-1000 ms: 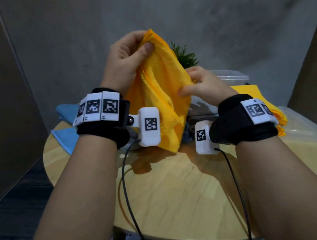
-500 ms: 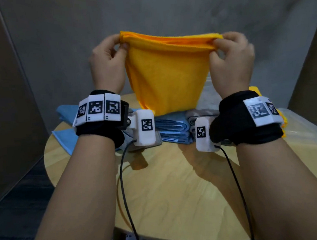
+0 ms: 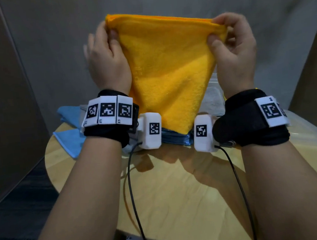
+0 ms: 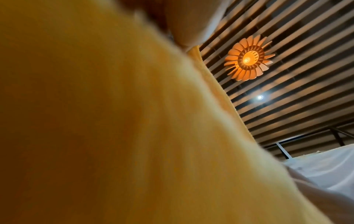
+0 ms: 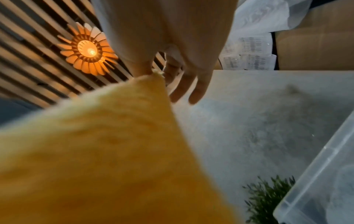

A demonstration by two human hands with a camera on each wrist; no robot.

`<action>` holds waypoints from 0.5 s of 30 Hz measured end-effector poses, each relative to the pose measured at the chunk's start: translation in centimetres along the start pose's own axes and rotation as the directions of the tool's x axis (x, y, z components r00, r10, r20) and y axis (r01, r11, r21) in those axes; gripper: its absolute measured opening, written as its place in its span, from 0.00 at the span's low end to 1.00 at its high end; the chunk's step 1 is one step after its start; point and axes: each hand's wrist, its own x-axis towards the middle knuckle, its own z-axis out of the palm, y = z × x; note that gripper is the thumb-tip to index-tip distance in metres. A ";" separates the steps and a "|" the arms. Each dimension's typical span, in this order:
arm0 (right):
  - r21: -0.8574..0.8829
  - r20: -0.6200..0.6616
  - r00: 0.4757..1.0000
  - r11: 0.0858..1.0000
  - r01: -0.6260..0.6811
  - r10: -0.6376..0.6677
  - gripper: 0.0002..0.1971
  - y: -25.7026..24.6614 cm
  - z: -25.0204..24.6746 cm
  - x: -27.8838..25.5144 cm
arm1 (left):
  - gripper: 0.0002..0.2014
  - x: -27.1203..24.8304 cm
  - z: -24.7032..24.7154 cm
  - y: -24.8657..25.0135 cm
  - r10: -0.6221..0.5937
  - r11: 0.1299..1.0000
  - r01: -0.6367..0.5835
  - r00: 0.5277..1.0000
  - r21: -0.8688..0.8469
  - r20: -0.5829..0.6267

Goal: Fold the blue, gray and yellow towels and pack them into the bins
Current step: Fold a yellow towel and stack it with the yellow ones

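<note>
— What has changed in the last moment?

— A second ago I had the yellow towel [image 3: 168, 74] bunched between my hands. Now I hold it stretched by its top edge, my left hand [image 3: 107, 62] pinching one corner, my right hand [image 3: 234, 48] the other, well apart, above the round wooden table [image 3: 180, 191].

— So the fold is under way?

— I judge it halfway: the top edge looks doubled, one more fold to go before the clear bin [image 5: 316, 189].

— And the cloth?

— Plush, limp, tapering downward. Folded blue towels [image 3: 175, 137] lie stacked beneath it.
</note>
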 end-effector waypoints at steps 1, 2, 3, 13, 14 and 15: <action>0.029 0.019 0.999 0.999 -0.032 0.031 0.14 0.2 0.0 -0.1 | 0.17 0.1 0.1 -0.3 0.013 0.998 -0.013 1.000 0.058 -0.004; 0.033 0.032 0.997 0.997 -0.070 0.069 0.16 0.5 0.1 -0.1 | 0.16 0.2 0.3 -0.6 0.000 0.998 -0.001 1.000 0.064 0.031; 0.019 0.037 0.993 0.994 -0.109 0.108 0.17 0.9 0.1 -0.2 | 0.15 0.2 0.5 -0.8 -0.035 0.999 0.031 0.994 0.038 0.101; 0.142 0.153 0.896 0.888 -0.437 0.417 0.15 3.4 -0.5 -1.0 | 0.15 -0.6 1.5 -2.9 -0.143 0.923 0.265 0.910 -0.279 0.388; 0.183 0.233 0.866 0.854 -0.486 0.443 0.14 3.4 -0.6 -1.0 | 0.17 -0.5 1.4 -2.8 -0.135 0.924 0.256 0.914 -0.285 0.383; 0.208 0.314 0.829 0.818 -0.537 0.464 0.13 3.4 -0.8 -1.1 | 0.18 -0.5 1.4 -2.8 -0.137 0.920 0.261 0.913 -0.292 0.384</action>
